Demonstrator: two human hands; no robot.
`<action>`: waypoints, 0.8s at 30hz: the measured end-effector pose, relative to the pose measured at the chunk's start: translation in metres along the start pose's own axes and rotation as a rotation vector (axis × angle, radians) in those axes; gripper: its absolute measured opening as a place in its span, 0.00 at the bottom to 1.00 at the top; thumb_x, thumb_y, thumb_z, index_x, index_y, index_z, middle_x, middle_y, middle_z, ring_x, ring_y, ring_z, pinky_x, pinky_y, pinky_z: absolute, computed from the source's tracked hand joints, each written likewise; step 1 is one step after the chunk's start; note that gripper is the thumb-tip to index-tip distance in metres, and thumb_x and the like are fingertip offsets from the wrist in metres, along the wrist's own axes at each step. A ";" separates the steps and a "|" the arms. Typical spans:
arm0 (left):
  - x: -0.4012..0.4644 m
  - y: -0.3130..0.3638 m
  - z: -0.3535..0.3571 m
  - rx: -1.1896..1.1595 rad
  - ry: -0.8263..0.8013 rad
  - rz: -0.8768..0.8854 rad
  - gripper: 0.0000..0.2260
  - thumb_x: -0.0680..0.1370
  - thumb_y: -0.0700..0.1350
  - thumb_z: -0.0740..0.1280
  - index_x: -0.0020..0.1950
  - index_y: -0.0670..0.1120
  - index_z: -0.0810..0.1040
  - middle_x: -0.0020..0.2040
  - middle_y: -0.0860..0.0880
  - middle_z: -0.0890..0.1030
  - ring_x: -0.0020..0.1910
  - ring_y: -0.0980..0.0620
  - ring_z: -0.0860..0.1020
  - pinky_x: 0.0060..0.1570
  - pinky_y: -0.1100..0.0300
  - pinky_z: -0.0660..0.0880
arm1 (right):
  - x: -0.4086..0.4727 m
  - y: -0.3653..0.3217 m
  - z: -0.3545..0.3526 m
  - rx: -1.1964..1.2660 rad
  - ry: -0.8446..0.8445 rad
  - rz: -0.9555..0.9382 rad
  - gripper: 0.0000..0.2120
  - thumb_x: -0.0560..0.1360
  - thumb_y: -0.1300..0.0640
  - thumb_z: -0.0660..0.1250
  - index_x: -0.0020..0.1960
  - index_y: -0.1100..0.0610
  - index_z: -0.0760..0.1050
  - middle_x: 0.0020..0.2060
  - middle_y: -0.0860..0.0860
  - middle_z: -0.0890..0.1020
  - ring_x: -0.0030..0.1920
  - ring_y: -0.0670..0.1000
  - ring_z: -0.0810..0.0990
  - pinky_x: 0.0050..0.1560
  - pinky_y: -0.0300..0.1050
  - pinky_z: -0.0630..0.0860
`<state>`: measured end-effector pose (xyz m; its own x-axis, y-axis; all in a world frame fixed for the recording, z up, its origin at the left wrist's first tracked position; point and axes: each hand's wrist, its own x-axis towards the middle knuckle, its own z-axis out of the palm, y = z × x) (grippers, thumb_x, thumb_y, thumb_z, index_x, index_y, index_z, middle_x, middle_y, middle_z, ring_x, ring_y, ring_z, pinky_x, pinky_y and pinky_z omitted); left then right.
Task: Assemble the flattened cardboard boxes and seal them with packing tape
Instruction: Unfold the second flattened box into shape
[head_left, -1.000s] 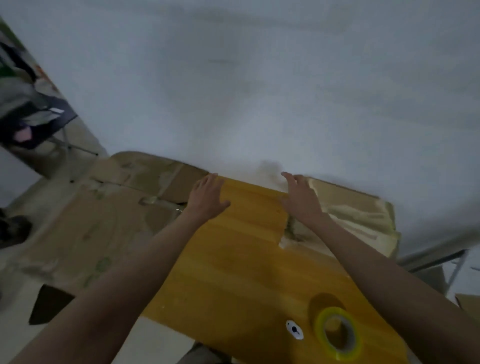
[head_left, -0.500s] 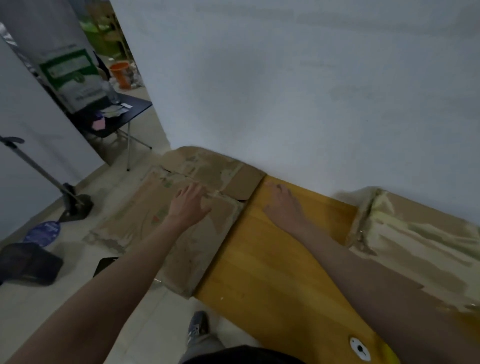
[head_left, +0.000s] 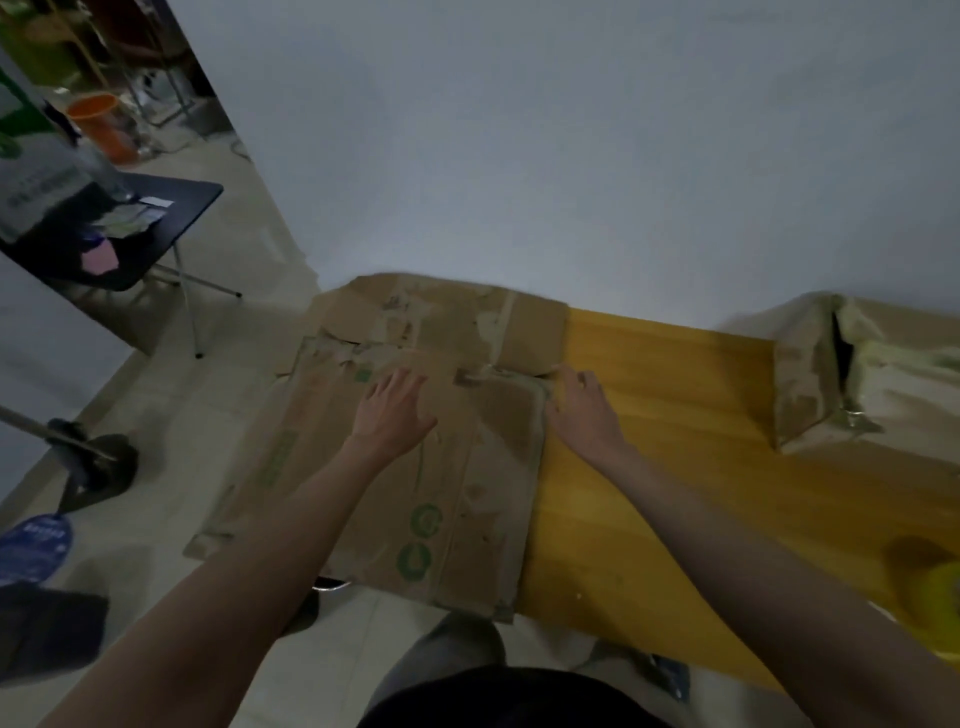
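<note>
A stack of flattened cardboard boxes (head_left: 447, 499) with green printing lies on the left end of the yellow wooden table (head_left: 675, 467), overhanging its left edge. My left hand (head_left: 392, 410) rests flat on the top sheet, fingers spread. My right hand (head_left: 582, 408) touches the stack's right edge near a flap; whether it grips the cardboard is unclear. An assembled, taped cardboard box (head_left: 852, 384) stands at the table's far right. A yellow roll of packing tape (head_left: 940, 597) sits blurred at the right edge.
A white wall runs behind the table. On the left floor stand a dark folding table (head_left: 130, 228) with papers, an orange bucket (head_left: 101, 124), a stand with a round base (head_left: 98, 462) and a dark object (head_left: 47, 629).
The view has swung left from the table's right end to the flat cardboard stack. Both hands moved left with it, from the bare tabletop onto the stack.
</note>
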<state>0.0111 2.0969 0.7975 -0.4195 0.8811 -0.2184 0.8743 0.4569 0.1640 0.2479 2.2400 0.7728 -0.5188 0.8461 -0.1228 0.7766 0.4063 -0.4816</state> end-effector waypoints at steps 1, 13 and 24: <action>0.004 -0.005 0.006 -0.006 -0.007 0.010 0.30 0.77 0.56 0.66 0.77 0.49 0.62 0.78 0.46 0.61 0.75 0.42 0.63 0.73 0.46 0.64 | -0.001 0.002 0.010 -0.002 -0.006 0.022 0.23 0.82 0.52 0.60 0.75 0.52 0.60 0.67 0.58 0.68 0.63 0.60 0.72 0.48 0.51 0.76; 0.033 -0.041 0.048 -0.002 -0.029 0.075 0.30 0.78 0.57 0.66 0.77 0.49 0.63 0.79 0.46 0.60 0.75 0.42 0.63 0.74 0.47 0.61 | -0.011 0.013 0.094 0.128 -0.257 0.127 0.29 0.80 0.62 0.62 0.78 0.51 0.57 0.63 0.61 0.70 0.53 0.62 0.77 0.51 0.56 0.76; 0.033 -0.074 0.060 0.001 -0.127 0.078 0.27 0.78 0.57 0.64 0.74 0.50 0.65 0.76 0.46 0.64 0.72 0.42 0.67 0.72 0.47 0.63 | 0.010 0.008 0.094 0.473 -0.046 0.383 0.31 0.79 0.55 0.64 0.77 0.47 0.54 0.68 0.57 0.71 0.61 0.60 0.74 0.53 0.61 0.78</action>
<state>-0.0524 2.0851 0.7203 -0.3164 0.8913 -0.3246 0.9033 0.3877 0.1840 0.2151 2.2191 0.6867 -0.2571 0.8815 -0.3961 0.6737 -0.1304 -0.7275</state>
